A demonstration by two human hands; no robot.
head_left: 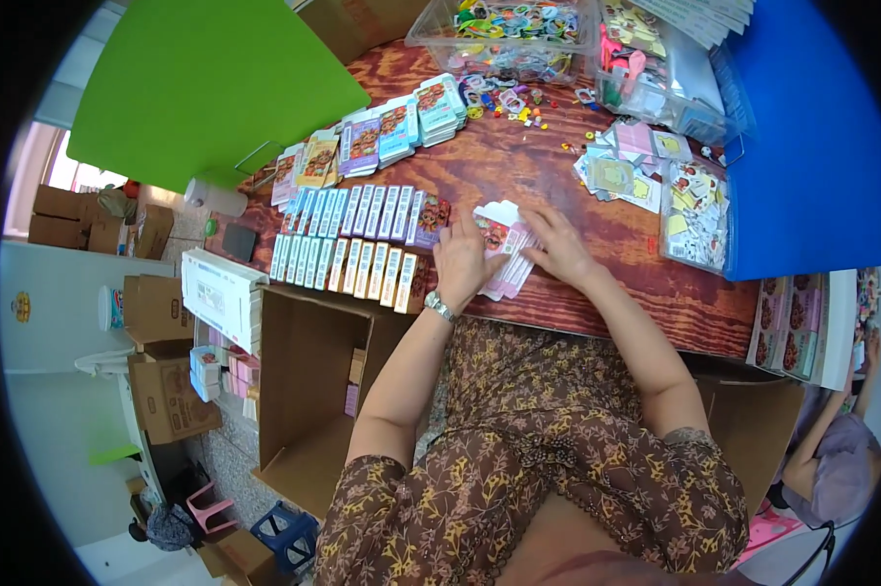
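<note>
In front of me on the table lie several flat pink cartons (504, 283), fanned in a small pile, the top one printed with a red picture and with white flaps at its far end. My left hand (463, 259) grips their left edge, thumb across the cartons and fingers curled beside the row of boxes. From the right, my right hand (560, 246) holds the other edge between thumb and fingers. Just left of my left hand stand two rows of small folded boxes (362, 213) in purple, blue, green and orange. One purple box (430, 223) shows its printed front.
Stacks of flat cartons (393, 132) run along the back left. Clear bins of colourful trinkets (518, 44) stand at the back, with loose cards (621, 166) and a card tray (696, 220) at right. A cardboard box (308, 386) is below the table edge. Another person (836, 469) sits at right.
</note>
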